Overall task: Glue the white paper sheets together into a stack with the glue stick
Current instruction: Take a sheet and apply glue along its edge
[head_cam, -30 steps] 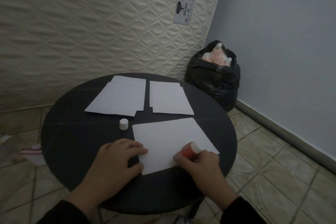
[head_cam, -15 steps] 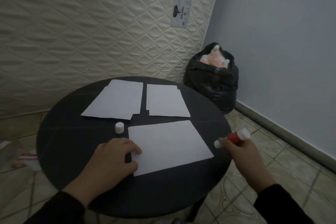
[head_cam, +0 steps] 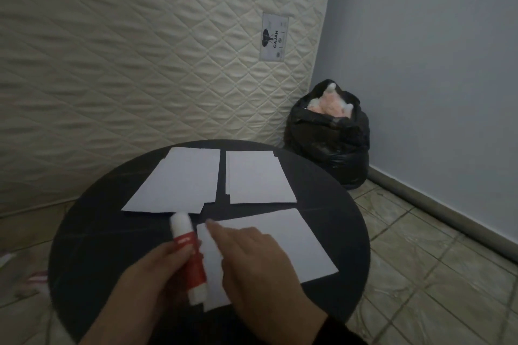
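Left hand grips glue stick, lower centre; right hand flat, fingers straight, on sheet. Advice: keep sheet pinned, spread glue to edges, align next sheet squarely

Red-and-white glue stick passed from right hand into left hand, now capped; small white cap gone from the round black table. Right hand moved onto the nearest white paper sheet, fingers extended.
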